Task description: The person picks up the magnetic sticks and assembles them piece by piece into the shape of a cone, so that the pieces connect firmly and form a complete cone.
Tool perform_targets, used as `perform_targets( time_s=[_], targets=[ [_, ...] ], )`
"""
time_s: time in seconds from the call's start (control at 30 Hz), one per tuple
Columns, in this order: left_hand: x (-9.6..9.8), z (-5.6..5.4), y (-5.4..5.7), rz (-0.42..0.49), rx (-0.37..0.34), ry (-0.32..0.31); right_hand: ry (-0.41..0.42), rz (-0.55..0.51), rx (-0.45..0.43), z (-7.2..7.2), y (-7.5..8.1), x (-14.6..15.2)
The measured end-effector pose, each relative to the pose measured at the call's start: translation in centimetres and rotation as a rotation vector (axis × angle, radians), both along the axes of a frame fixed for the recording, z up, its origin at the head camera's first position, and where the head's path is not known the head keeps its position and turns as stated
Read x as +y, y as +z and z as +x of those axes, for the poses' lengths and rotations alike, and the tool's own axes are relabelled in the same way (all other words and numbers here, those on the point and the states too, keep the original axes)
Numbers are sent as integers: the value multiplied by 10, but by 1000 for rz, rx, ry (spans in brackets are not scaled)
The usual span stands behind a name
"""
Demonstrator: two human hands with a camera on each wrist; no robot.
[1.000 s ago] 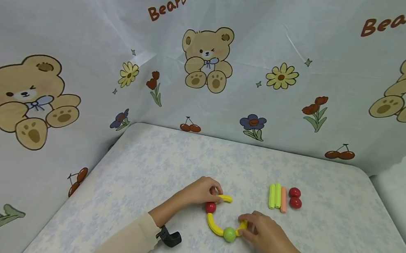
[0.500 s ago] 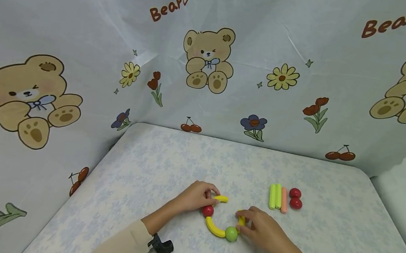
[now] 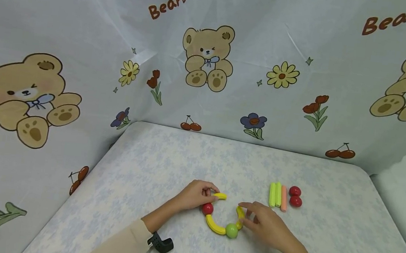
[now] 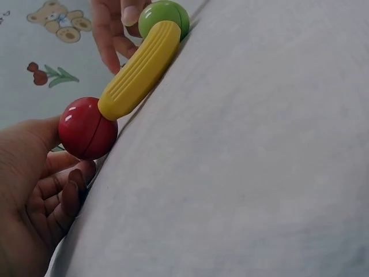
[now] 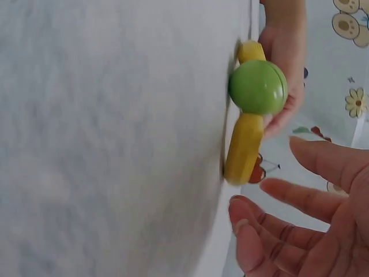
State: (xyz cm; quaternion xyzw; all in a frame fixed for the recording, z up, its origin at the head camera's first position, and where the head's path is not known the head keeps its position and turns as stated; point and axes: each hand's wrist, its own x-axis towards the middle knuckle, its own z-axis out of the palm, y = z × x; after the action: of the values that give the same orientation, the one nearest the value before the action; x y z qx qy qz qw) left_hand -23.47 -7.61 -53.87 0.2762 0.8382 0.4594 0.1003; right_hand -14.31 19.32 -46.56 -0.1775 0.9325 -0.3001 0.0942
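A curved chain of toy pieces lies on the table: a red ball (image 3: 207, 208), a curved yellow rod (image 3: 215, 225), a green ball (image 3: 231, 230) and a second yellow rod (image 3: 240, 217). My left hand (image 3: 196, 194) pinches another curved yellow rod (image 3: 221, 196) just beyond the red ball; its fingers partly cover that rod. Around the free end of the second rod, my right hand (image 3: 267, 226) has its fingers spread. In the right wrist view, a gap shows between those fingertips and the yellow rod (image 5: 244, 150), which meets the green ball (image 5: 258, 88).
To the right of the chain lie two light-green sticks (image 3: 275, 194), an orange stick (image 3: 284, 198) and two red balls (image 3: 295, 197). A cloth printed with bears (image 3: 205, 106) hangs behind the pale table (image 3: 170, 152).
My right hand has swung the right-hand yellow rod inward, so its free end points away from me, then loosened its fingers. The left hand shifted slightly left with the red ball and its rod.
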Motion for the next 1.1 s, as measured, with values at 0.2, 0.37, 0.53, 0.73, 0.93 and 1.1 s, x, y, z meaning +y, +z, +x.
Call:
perform_targets(
  time_s=[0.2,0.37,0.53,0.73,0.93,1.1],
  targets=[
    [0,1,1,14,-16,19,-148,30,124,-10,11,27],
    [2,3,0,13,-30,57,-250,62,223,-18,16,62],
    [4,5,-2,15,-21,71,-345,164,237,-25,11,94],
    [4,4,-4,11,-20,79,-373,232,200,-32,1,117],
    [4,5,-3,15,-20,80,-379,259,78,-40,-5,121],
    [3,5,-2,7,-22,83,-389,277,8,-44,-5,118]
  ],
)
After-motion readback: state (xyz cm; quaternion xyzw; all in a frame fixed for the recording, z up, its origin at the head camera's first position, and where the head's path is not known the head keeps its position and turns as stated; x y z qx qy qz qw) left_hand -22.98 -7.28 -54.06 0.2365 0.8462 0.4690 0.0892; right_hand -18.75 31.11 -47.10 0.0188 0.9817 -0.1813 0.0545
